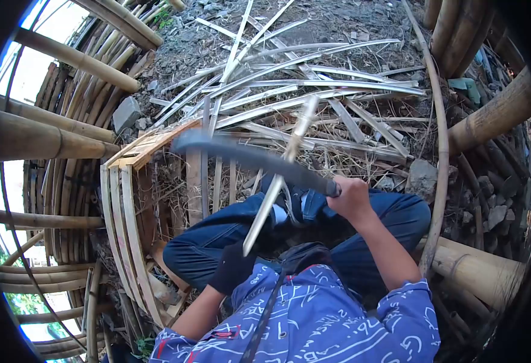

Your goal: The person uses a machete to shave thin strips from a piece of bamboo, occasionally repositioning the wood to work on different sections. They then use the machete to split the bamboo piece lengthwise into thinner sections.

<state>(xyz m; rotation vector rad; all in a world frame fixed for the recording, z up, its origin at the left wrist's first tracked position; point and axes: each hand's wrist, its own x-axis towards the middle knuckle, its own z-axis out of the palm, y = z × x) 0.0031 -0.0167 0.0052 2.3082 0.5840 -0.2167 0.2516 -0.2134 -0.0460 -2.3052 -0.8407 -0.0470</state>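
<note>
My right hand [351, 196] is closed around the handle of a machete [247, 158], whose long dark blade reaches left and is blurred by motion. The blade crosses a pale split bamboo strip [269, 209] in this view. My left hand [235, 267], in a black glove, is closed at the strip's lower end; its fingers are mostly hidden in the dark fabric. The strip slants up and away from me, over my crossed legs in blue jeans [392, 212].
Many split bamboo strips [362, 85] lie in a loose pile on the ground ahead. A slatted wooden crate [120, 199] stands at my left. A grey block [126, 115] and a rock [422, 180] lie nearby. Bamboo poles [483, 269] surround me on both sides.
</note>
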